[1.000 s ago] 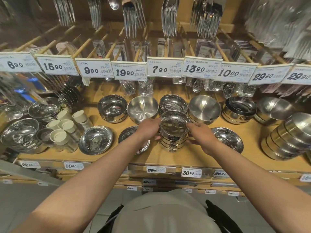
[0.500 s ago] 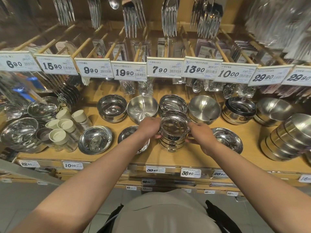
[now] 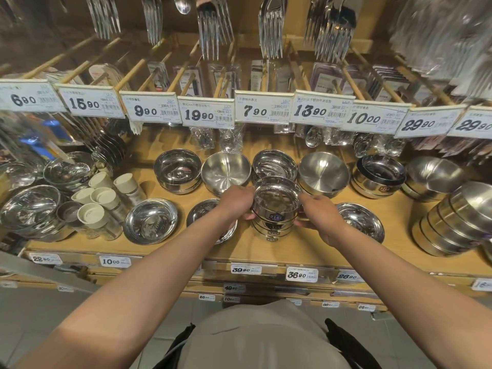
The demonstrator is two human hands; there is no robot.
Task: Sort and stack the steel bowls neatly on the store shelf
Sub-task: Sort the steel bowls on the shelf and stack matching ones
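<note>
A stack of small steel bowls [image 3: 275,209] with dark labels stands near the front middle of the wooden shelf [image 3: 266,251]. My left hand [image 3: 235,202] grips the stack's left side and my right hand [image 3: 318,217] grips its right side. Behind it sit a row of steel bowls: a shiny bowl stack [image 3: 177,170], a matte bowl [image 3: 225,170], another shiny bowl [image 3: 274,165], a matte bowl [image 3: 323,173] and a labelled bowl stack [image 3: 378,175]. Shallow dishes lie at the front: one left [image 3: 150,221], one partly under my left arm [image 3: 205,211], one right [image 3: 360,221].
A tilted stack of larger bowls [image 3: 458,222] lies at the far right. White-capped jars [image 3: 103,203] and more bowls [image 3: 29,209] crowd the left. Price tags [image 3: 207,114] hang on wooden pegs overhead, with forks [image 3: 271,25] above. Lower shelves carry more price labels [image 3: 302,274].
Both hands stay on the bowl stack; the stack and hands have barely shifted. Nothing else on the shelf moved.
</note>
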